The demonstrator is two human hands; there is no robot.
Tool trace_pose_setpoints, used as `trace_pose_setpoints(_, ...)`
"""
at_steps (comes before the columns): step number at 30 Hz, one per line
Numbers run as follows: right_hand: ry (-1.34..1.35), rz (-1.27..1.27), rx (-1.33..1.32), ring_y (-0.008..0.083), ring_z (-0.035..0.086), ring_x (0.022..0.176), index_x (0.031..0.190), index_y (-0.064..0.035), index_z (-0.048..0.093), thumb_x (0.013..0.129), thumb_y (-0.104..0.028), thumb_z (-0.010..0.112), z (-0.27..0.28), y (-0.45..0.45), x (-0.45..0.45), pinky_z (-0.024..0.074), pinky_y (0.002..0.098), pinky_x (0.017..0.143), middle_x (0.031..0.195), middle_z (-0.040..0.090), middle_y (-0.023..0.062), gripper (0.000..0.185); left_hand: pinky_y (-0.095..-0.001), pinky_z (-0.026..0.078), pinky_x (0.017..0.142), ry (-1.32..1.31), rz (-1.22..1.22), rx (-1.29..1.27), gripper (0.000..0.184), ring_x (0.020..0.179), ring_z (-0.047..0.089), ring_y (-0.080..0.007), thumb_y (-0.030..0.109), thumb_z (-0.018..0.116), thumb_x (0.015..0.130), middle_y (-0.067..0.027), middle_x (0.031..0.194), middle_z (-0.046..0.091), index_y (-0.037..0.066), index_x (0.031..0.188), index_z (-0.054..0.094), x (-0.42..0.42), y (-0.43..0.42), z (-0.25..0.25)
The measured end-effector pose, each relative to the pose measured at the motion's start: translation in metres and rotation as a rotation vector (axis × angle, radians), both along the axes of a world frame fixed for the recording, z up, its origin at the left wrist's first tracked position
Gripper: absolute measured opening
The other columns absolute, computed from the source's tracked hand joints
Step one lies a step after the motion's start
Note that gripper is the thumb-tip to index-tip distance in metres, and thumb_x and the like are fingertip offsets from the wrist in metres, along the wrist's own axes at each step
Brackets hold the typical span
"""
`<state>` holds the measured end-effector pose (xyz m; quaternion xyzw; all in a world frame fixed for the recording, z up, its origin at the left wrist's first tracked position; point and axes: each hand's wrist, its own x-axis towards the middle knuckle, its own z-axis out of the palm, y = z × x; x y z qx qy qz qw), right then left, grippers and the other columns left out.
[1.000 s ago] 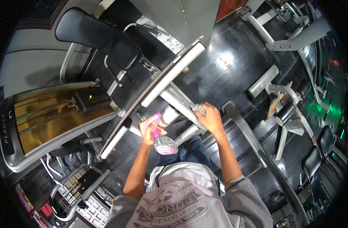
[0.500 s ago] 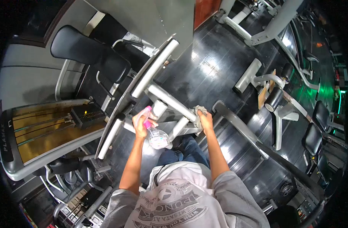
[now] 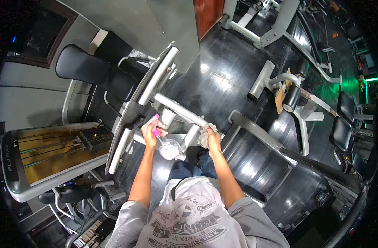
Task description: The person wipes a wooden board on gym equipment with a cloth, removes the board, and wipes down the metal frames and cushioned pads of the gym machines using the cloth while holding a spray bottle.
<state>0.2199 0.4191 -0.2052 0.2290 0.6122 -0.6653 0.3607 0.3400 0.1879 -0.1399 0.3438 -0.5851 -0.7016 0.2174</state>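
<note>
Head view: left hand (image 3: 151,131) clamped round the neck of the spray bottle (image 3: 169,149), under its pink spray head (image 3: 156,120). Bottle hangs free off the near edge of the grey beam (image 3: 180,109), body slanted toward the right hand (image 3: 214,139). That hand's fingers are closed on a bunched cloth (image 3: 208,134) at the beam's right end; how firmly it presses, I can't tell.

Risks, my read:
- Bottle is held only by the neck — a damp palm could let it slip to the floor (image 3: 222,68), beside the jeans (image 3: 185,170).
- Bottle body sits near the angled strut (image 3: 191,134); a careless swing could knock it.
- Loose cloth folds could snag on the beam's end, or slide off and leave knuckles on metal.
- Stray squeeze on the trigger — liquid on that glossy floor, poor footing.
</note>
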Motion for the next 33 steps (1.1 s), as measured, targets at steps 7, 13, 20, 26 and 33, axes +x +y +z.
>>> trace_pose_setpoints(7, 1.0, 0.336, 0.452, 0.0308, 0.059, 0.093, 0.107, -0.0077, 0.062, 0.079, -0.011, 0.071, 0.056, -0.002, -0.014, 0.0493, 0.0403, 0.079, 0.101, 0.061, 0.0113, 0.03, -0.0322, 0.053, 0.043, 0.034, -0.012, -0.001, 0.052, 0.051, 0.066, -0.0283, 0.035, 0.048, 0.092, -0.0202, 0.079, 0.067, -0.01, 0.116, 0.059, -0.002, -0.001, -0.002)
trace_pose_setpoints(13, 1.173, 0.55, 0.531, 0.0321, 0.056, 0.1, 0.101, -0.0108, 0.061, 0.072, -0.008, 0.074, 0.059, -0.022, -0.026, 0.0504, 0.0437, 0.086, 0.103, 0.06, 0.0066, 0.032, -0.0324, 0.053, 0.043, 0.017, 0.026, 0.026, 0.052, 0.052, 0.065, -0.028, 0.032, 0.048, 0.091, -0.0198, 0.079, 0.067, -0.011, 0.118, 0.058, -0.007, 0.006, 0.005)
trace_pose_setpoints(20, 1.32, 0.582, 0.421, 0.0306, 0.056, 0.098, 0.101, -0.0123, 0.062, 0.072, -0.012, 0.076, 0.091, -0.103, -0.038, 0.0516, 0.0423, 0.081, 0.102, 0.059, 0.0055, 0.032, -0.032, 0.053, 0.045, 0.061, -0.019, 0.074, 0.049, 0.051, 0.065, -0.027, 0.028, 0.049, 0.091, -0.0183, 0.077, 0.067, -0.011, 0.119, 0.059, -0.008, 0.006, 0.009)
trace_pose_setpoints(26, 1.425, 0.671, 0.422, 0.0289, 0.055, 0.098, 0.109, -0.0177, 0.063, 0.07, -0.011, 0.076, 0.097, -0.093, -0.037, 0.0525, 0.0403, 0.079, 0.102, 0.057, 0.003, 0.041, -0.0308, 0.052, 0.046, 0.064, -0.026, 0.114, 0.046, 0.051, 0.064, -0.0241, 0.029, 0.051, 0.092, -0.0146, 0.076, 0.066, -0.008, 0.116, 0.063, -0.012, 0.009, 0.01)
trace_pose_setpoints(33, 1.301, 0.735, 0.751, 0.0301, 0.056, 0.098, 0.108, -0.0177, 0.062, 0.07, -0.012, 0.076, 0.066, -0.015, -0.004, 0.0523, 0.0414, 0.077, 0.103, 0.057, 0.0051, 0.041, -0.0309, 0.054, 0.047, 0.084, -0.048, 0.074, 0.039, 0.053, 0.065, -0.0227, 0.028, 0.052, 0.094, -0.013, 0.075, 0.066, -0.007, 0.105, 0.067, -0.015, 0.013, 0.012)
